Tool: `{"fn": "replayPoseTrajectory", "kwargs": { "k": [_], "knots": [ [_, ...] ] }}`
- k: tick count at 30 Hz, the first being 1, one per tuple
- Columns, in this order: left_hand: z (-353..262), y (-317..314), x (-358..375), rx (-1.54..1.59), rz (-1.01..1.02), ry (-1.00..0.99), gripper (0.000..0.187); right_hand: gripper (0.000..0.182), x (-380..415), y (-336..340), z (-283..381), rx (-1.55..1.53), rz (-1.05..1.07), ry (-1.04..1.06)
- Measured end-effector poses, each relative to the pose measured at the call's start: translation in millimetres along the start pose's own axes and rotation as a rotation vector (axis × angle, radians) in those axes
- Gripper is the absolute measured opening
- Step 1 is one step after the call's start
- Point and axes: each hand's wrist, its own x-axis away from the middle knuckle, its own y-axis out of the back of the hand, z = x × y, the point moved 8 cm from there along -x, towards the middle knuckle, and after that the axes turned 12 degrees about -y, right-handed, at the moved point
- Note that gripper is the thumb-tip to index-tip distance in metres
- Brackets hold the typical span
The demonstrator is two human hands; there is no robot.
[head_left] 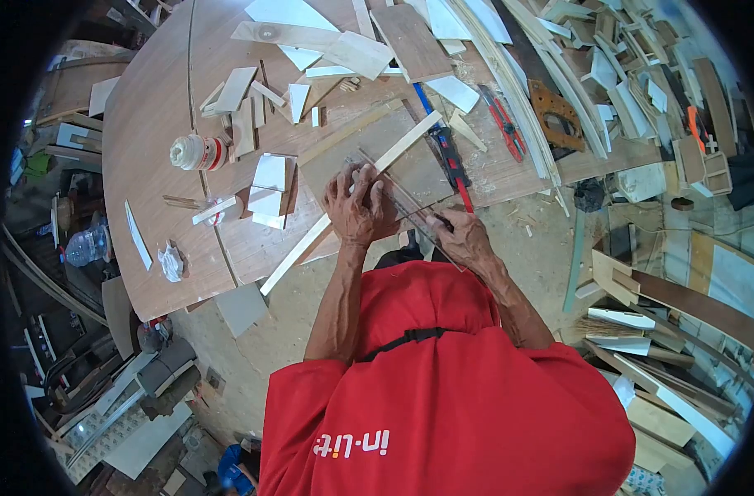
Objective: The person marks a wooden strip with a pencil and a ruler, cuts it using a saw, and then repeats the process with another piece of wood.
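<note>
My left hand [356,205] presses a pale wood strip [294,256] down on the table, its fingers curled over it. The strip lies diagonally, one end out past the near table edge. In my right hand [464,237] is a long thin saw [406,198], its fingers wrapped round the near end. The blade crosses the strip beside my left hand; it is blurred and its teeth cannot be made out. Under the strip sits a flat board [418,174]. A blue and black tool with a red end [451,157] lies just beyond my right hand.
On the wooden table [154,107] stand a white jar [198,153] and several white-faced offcuts [269,183]. Red pliers-like tools [503,124] and a brown saw handle [556,116] lie at the right, near long strips [509,83]. Scrap wood [683,306] piles up on the floor.
</note>
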Motion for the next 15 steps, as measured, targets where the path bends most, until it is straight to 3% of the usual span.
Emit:
{"fn": "replayPoseTrajectory", "kwargs": {
  "k": [3,5,8,10,12,15],
  "knots": [
    [1,-1,1,-0.013,-0.014,-0.022,0.032,0.028,-8,16,-10,-0.122,-0.168,-0.099],
    [3,-2,3,-0.018,-0.012,-0.022,0.032,0.035,-7,51,-1,-0.277,-0.475,0.006],
    [2,-2,3,-0.016,-0.011,-0.023,0.032,0.042,-22,65,6,-0.317,-0.353,-0.137],
    [1,-1,2,-0.014,-0.015,-0.018,0.032,0.049,-33,65,16,-0.342,-0.361,-0.095],
    [1,-1,2,-0.015,0.000,-0.011,0.031,0.048,-42,48,13,-0.597,-0.242,-0.265],
    [1,-1,3,-0.012,-0.001,-0.019,0.031,0.041,-57,30,29,-0.610,-0.157,-0.154]
  ]
}}
